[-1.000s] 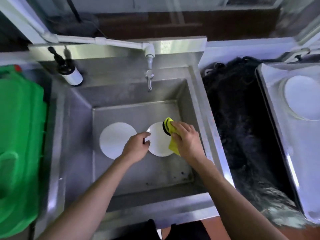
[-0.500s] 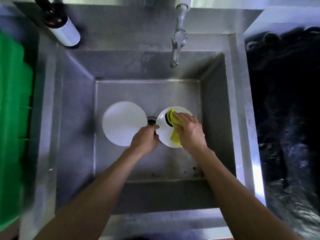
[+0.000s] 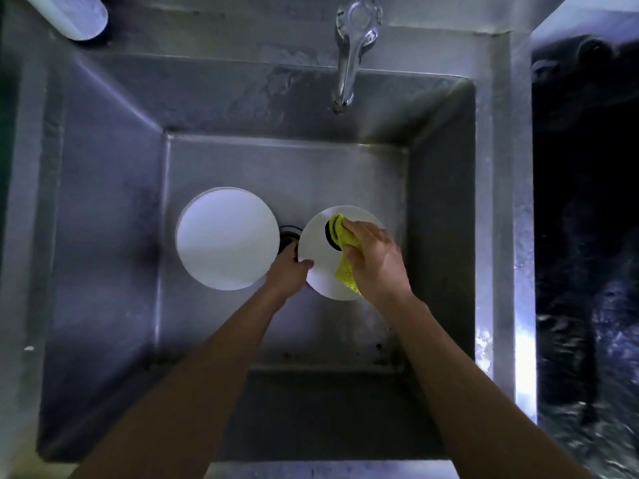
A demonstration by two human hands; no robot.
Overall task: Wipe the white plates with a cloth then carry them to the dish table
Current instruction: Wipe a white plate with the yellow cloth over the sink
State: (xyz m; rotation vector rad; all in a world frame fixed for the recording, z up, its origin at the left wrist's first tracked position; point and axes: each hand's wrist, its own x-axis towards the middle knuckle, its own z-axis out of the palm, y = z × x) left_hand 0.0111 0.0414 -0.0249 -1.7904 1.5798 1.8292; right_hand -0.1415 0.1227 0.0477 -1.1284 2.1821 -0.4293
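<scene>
Two round white plates are down in the steel sink (image 3: 114,209). The left plate (image 3: 226,238) lies flat on the sink floor, untouched. My left hand (image 3: 288,276) grips the left rim of the right plate (image 3: 316,247), thumb on top. My right hand (image 3: 375,262) holds a yellow cloth (image 3: 340,233) bunched against that plate's face, with a corner of the cloth hanging below the palm. The right half of this plate is hidden under my hand.
A chrome tap (image 3: 349,53) hangs over the sink's back wall. The drain (image 3: 287,236) shows between the two plates. A white bottle (image 3: 74,15) lies at the top left. Dark wet ground (image 3: 587,236) runs along the right of the sink.
My head has come closer over the sink, so everything looks larger. My left hand has taken the right plate's rim, and the cloth has stayed pressed on the plate.
</scene>
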